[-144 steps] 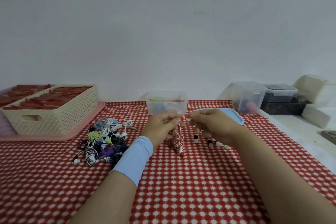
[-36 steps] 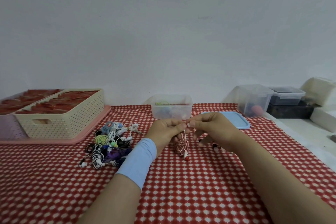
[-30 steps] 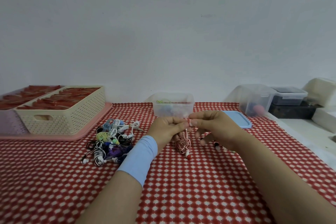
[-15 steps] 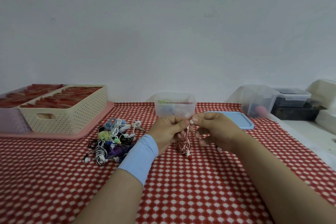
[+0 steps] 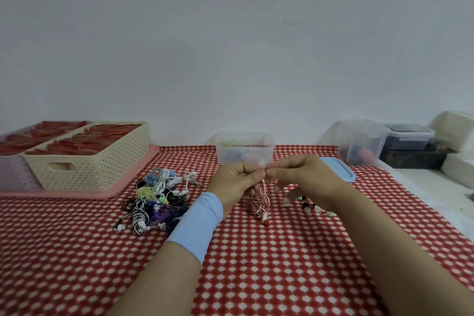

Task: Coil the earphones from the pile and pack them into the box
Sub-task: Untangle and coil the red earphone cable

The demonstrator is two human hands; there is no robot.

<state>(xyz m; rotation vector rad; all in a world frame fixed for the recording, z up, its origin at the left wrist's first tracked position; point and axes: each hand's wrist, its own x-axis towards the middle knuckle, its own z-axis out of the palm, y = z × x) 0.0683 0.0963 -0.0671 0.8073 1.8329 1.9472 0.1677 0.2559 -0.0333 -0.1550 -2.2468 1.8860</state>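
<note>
left hand [image 5: 236,182] and right hand [image 5: 305,177] meet above the red checked tablecloth [image 5: 256,264], just in front of the clear box [image 5: 243,151]. both hands pinch the upper end of the red-and-white earphones [image 5: 259,202] between thumb and fingertips; the pinch points are touching or nearly so. the remaining fingers of the right hand are loosely curled below the pinch.

the cord hangs down from the fingers in a loose bundle. one earbud with a red tip sits at the lowest point. whether the bundle touches the cloth cannot be determined.

a light blue wristband [image 5: 197,226] covers the left wrist.

the pile [image 5: 156,197] of mixed-colour earphones lies on the cloth to the left of the left hand, apart from it. the box is open and contains a few items, including a green cord. a blue lid [image 5: 341,172] lies flat to the right of the box. several loose ear tips [image 5: 313,206] lie on the cloth under the right wrist.

a cream basket [image 5: 89,159] stands on a pink tray [image 5: 77,194] at far left.
</note>
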